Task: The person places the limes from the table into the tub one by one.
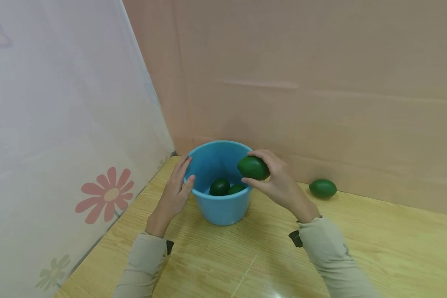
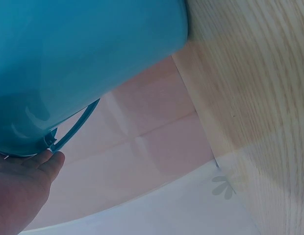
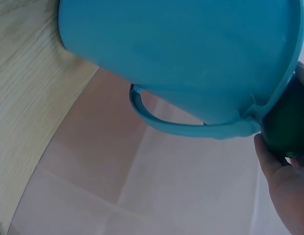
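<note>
A blue bucket (image 1: pixel 223 207) stands upright on the wooden tabletop, with two green fruits inside: a dark one (image 1: pixel 219 187) and another (image 1: pixel 236 189) beside it, partly hidden by the front wall. My right hand (image 1: pixel 279 182) holds an oval green fruit (image 1: pixel 253 167) between thumb and fingers at the bucket's right rim. That held fruit (image 3: pixel 287 120) shows beside the rim and handle (image 3: pixel 176 127) in the right wrist view. On the opposite side, my left hand (image 1: pixel 173 192) rests against the left rim, fingers extended, its fingertips near the handle joint in the left wrist view.
Another green fruit (image 1: pixel 323 188) lies to the right on the tabletop (image 1: pixel 283 256), close to the back wall (image 1: pixel 320 82). A pale wall covering with printed flowers (image 1: pixel 104 194) runs along the left side.
</note>
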Action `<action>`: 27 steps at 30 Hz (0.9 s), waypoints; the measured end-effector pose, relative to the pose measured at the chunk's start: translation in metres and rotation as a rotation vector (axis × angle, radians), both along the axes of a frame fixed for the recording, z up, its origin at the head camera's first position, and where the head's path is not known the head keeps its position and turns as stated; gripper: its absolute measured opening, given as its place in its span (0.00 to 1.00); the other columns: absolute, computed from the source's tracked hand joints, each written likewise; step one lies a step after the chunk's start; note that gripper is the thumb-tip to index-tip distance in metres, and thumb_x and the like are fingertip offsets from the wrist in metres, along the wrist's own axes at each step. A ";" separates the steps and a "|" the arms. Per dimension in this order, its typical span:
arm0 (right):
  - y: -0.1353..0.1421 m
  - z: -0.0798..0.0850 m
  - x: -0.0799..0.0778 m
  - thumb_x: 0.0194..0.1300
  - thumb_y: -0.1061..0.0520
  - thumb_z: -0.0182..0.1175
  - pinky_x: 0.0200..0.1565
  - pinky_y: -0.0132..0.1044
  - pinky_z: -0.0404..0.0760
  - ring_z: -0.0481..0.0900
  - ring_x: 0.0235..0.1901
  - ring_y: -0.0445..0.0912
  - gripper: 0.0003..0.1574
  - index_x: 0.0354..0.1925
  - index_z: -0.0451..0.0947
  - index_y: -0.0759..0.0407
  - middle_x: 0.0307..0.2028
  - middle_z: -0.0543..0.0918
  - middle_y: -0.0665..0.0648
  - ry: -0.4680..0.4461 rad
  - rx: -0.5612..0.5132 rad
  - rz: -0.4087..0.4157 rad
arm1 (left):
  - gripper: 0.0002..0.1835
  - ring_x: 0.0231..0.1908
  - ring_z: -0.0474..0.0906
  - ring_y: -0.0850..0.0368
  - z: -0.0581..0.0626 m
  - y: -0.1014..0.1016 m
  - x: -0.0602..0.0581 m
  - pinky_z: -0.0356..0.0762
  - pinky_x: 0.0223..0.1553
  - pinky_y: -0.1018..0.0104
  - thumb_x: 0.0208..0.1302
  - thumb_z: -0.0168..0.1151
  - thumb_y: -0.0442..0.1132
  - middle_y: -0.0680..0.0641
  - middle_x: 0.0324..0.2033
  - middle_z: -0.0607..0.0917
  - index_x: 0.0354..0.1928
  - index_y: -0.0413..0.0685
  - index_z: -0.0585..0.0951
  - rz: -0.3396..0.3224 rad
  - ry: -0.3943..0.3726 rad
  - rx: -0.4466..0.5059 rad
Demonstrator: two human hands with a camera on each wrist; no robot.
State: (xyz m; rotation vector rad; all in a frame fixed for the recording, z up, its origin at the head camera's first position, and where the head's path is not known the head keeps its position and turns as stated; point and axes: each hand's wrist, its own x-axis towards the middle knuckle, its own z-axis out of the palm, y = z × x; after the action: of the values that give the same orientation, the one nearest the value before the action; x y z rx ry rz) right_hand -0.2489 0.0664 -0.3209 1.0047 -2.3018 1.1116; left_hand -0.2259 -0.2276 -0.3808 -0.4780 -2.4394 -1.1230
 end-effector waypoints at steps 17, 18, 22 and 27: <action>-0.015 -0.001 -0.007 0.53 0.52 0.76 0.53 0.49 0.82 0.79 0.55 0.52 0.40 0.62 0.73 0.56 0.59 0.78 0.56 -0.116 0.047 0.054 | 0.30 0.75 0.54 0.38 -0.001 0.001 -0.001 0.61 0.67 0.33 0.78 0.44 0.44 0.43 0.78 0.53 0.76 0.41 0.57 0.011 0.004 -0.007; -0.016 -0.002 -0.008 0.54 0.52 0.76 0.53 0.49 0.82 0.79 0.55 0.51 0.40 0.62 0.73 0.55 0.59 0.78 0.55 -0.127 0.053 0.063 | 0.30 0.75 0.53 0.38 -0.001 0.001 -0.001 0.61 0.67 0.33 0.78 0.44 0.44 0.43 0.78 0.53 0.76 0.41 0.57 0.011 0.004 -0.007; -0.018 -0.004 -0.009 0.54 0.51 0.76 0.52 0.49 0.82 0.79 0.54 0.51 0.39 0.62 0.73 0.54 0.59 0.78 0.55 -0.165 0.067 0.078 | 0.30 0.75 0.53 0.38 -0.001 0.003 0.000 0.61 0.68 0.33 0.78 0.43 0.44 0.43 0.78 0.53 0.76 0.41 0.56 0.006 0.001 -0.007; -0.018 -0.002 -0.011 0.53 0.53 0.76 0.51 0.50 0.82 0.80 0.53 0.53 0.39 0.62 0.74 0.54 0.59 0.79 0.56 -0.192 0.081 0.081 | 0.30 0.75 0.53 0.38 0.001 0.003 0.000 0.61 0.68 0.33 0.78 0.43 0.44 0.43 0.78 0.53 0.76 0.42 0.56 0.017 -0.003 -0.015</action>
State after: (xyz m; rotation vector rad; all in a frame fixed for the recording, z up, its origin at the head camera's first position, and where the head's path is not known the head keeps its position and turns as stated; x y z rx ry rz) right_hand -0.2598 0.0484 -0.3230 1.0722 -2.4951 1.2029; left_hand -0.2256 -0.2241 -0.3803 -0.4591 -2.4517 -1.1004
